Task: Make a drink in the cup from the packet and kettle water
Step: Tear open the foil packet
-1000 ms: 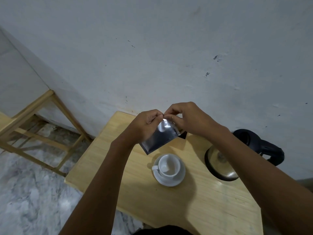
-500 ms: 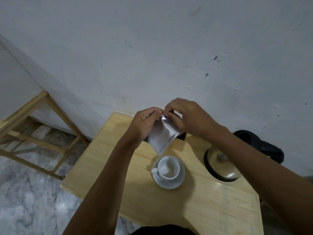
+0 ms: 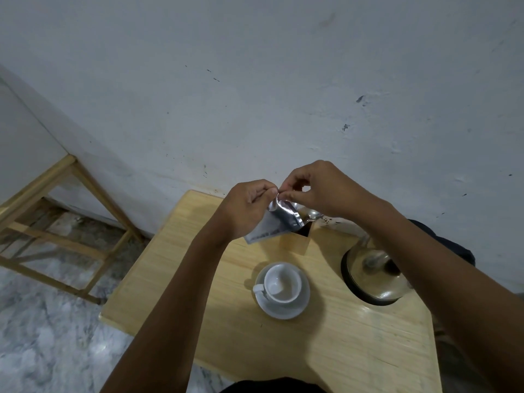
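Packet (image 3: 273, 224): silver foil sachet, held in the air above the far half of the wooden table (image 3: 215, 302), beyond the cup (image 3: 282, 283). I have the left hand (image 3: 246, 205) pinched shut on the sachet's top left corner and the right hand (image 3: 314, 188) pinched shut on the top edge just beside it; the fingertips of both hands meet at that edge.

Change since half a second ago: the sachet has swung round, and its top corner now curls outward between the two pinches. I judge that the tear has started, but I cannot tell whether the foil is open through to the contents.

Status of remaining items:
- Cup: white, upright on its saucer (image 3: 283, 313), near the table's middle. It appears empty.
- Kettle (image 3: 374, 275): on the table to the right of the cup, lid closed, partly hidden by my right forearm.
- Wooden box (image 3: 295, 245): behind the cup, directly below the sachet.

Meaning for the task: the opening step is in progress. Tipping the contents and pouring the water are both still to do. Once torn, the sachet should be kept mouth-up until it is over the cup, to avoid spilling onto the table.
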The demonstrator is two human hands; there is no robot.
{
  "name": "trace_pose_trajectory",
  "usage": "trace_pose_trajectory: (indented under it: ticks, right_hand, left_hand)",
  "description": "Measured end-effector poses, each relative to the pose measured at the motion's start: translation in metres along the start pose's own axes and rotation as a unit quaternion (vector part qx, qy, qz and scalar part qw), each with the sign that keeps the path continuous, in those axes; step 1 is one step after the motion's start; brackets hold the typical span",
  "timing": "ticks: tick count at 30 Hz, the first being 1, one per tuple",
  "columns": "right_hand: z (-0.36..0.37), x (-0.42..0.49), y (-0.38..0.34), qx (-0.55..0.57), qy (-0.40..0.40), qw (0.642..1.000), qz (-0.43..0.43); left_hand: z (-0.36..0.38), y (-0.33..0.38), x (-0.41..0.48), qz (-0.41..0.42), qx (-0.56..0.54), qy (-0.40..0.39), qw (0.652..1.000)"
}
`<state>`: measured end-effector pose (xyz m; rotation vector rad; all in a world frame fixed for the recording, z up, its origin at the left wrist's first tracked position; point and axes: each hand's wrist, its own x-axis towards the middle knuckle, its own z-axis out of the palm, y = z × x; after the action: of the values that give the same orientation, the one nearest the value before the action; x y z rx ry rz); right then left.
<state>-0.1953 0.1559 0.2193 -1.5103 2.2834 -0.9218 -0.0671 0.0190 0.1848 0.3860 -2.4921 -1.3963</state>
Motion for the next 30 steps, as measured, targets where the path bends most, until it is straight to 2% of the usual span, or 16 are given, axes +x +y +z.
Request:
trace_pose_trajectory:
  ticks: [2, 4, 7, 10, 13, 16, 21, 24, 27, 30]
  right_hand:
    - [0.003, -0.003, 0.0, -0.033, 0.008, 0.999, -0.017]
    - [0.011, -0.007, 0.0, -0.089, 0.048, 0.99, -0.093]
    - [0.027, -0.014, 0.006, -0.178, 0.107, 0.958, -0.196]
    - [0.028, -0.019, 0.009, -0.132, 0.112, 0.973, -0.154]
    - [0.016, -0.019, 0.008, -0.036, 0.067, 0.994, -0.072]
    - [0.007, -0.017, 0.009, -0.004, 0.045, 0.998, -0.046]
    - [0.008, -0.018, 0.012, -0.033, 0.056, 0.995, -0.071]
    - [0.014, -0.02, 0.015, -0.037, 0.073, 0.992, -0.097]
    - [0.022, -0.022, 0.016, -0.068, 0.119, 0.978, -0.156]
    - [0.036, -0.024, 0.015, -0.106, 0.176, 0.955, -0.214]
  left_hand:
    - [0.005, -0.001, -0.001, -0.017, -0.031, 0.014, 0.999]
    - [0.01, 0.002, -0.001, -0.055, -0.077, 0.036, 0.995]
    - [0.012, 0.006, -0.002, -0.098, -0.109, 0.052, 0.988]
    - [0.009, 0.006, -0.004, -0.087, -0.101, 0.028, 0.991]
    - [0.005, 0.006, -0.004, -0.055, -0.075, -0.002, 0.996]
    - [0.004, 0.007, -0.002, -0.034, -0.052, -0.014, 0.998]
    - [0.004, 0.006, -0.003, -0.052, -0.062, -0.052, 0.995]
    - [0.0, 0.0, -0.004, -0.033, -0.033, -0.064, 0.997]
    - [-0.001, -0.006, -0.004, -0.011, -0.028, -0.056, 0.998]
    - [-0.003, -0.017, -0.003, -0.03, -0.068, -0.03, 0.997]
